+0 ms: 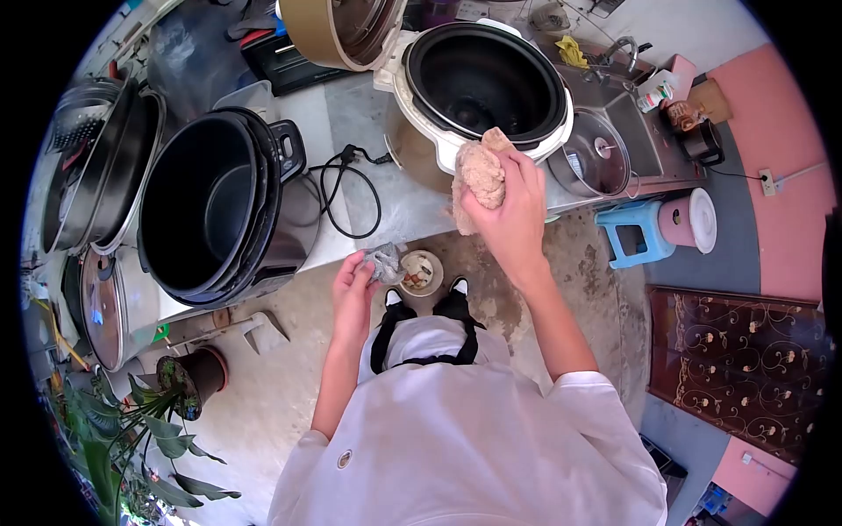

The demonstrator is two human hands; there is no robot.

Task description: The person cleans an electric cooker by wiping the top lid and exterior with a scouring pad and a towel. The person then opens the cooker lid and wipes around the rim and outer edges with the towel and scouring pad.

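Note:
My right hand [509, 206] is closed around a bunched beige cloth [481, 178], right at the front rim of a rice cooker [554, 145]. This cooker has a white rim, a dark inner pot [482, 79] and its brown lid [329, 31] tipped back. Lower and to the left, my left hand [353, 289] pinches a crumpled silvery-grey wad [384, 261], whose exact kind I cannot make out. It is held in front of the counter edge, apart from the cooker. A black electric pot [210, 206] stands uncovered on the counter to the left.
A black power cord [375, 206] loops across the counter [342, 105]. Several pans [105, 167] stack at far left. A glass lid [592, 153] lies beside the sink [636, 131]. On the floor are a bowl [436, 279], a blue stool [633, 230] and a potted plant [197, 381].

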